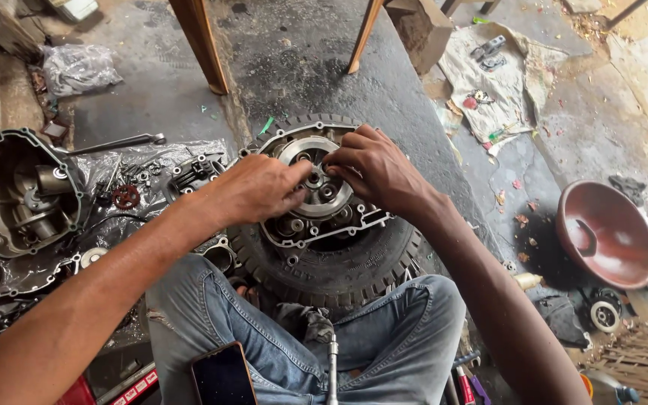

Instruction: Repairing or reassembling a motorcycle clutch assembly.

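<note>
The left hand (262, 189) is pressing down with its fingers curled, the fingertips pinching at the middle of the round grey metal clutch assembly (316, 180). The right hand (375, 169) is meeting it from the other side, fingers bent and tips touching the same hub, so both hands are gripping the small central part, though exactly what is between the fingertips is hidden.

The clutch assembly is showing a bright silvery ring around a darker hub with several bolt heads in a circle. It is sitting in a greasy grey cast engine casing (339, 217) with bolt holes along its rim. The casing is lying on top of a black knobbly rubber tyre (324, 274), which is resting on the concrete floor (301, 52) just in front of the person's blue jeans (384, 345).

A black phone (223, 375) is lying on the left thigh, and a chrome socket extension bar (332, 367) is standing between the knees. To the left, a second open grey engine cover (20, 191) is lying on a crumpled plastic sheet (151, 161) scattered with small bolts and a red gear (126, 197). Well apart on the right, a dark red round bowl (605, 234) is sitting on the floor.
</note>
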